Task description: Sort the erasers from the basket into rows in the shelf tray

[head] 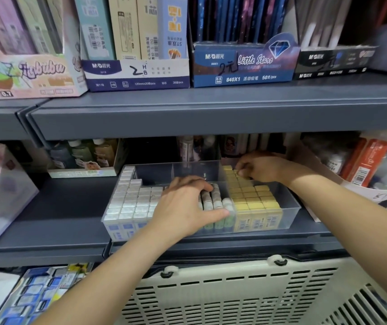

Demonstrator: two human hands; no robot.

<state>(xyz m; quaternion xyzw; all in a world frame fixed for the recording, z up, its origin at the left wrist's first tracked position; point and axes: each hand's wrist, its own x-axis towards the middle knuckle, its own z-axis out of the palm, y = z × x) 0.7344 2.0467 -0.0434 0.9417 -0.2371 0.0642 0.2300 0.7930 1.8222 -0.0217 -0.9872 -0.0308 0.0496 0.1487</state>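
A clear plastic shelf tray (291, 207) sits on the middle shelf with erasers standing in rows. White erasers (131, 200) fill its left section, green-wrapped ones (216, 202) the middle, yellow ones (253, 198) the right. My left hand (183, 207) lies over the middle rows, fingers bent on the eraser tops and thumb pressed against the front green erasers. My right hand (260, 168) is at the back of the yellow section, its fingertips pinching a yellow eraser (240, 172). The cream slotted basket (246, 294) is below the shelf at the frame's bottom; its inside is hidden.
The upper shelf edge (211, 113) overhangs the tray, carrying pencil lead boxes (138, 71). Bottles in a box (82, 158) stand behind the tray at left, a translucent box (2, 191) at far left, and orange packages (366, 158) at right. Packaged items (40, 294) lie at lower left.
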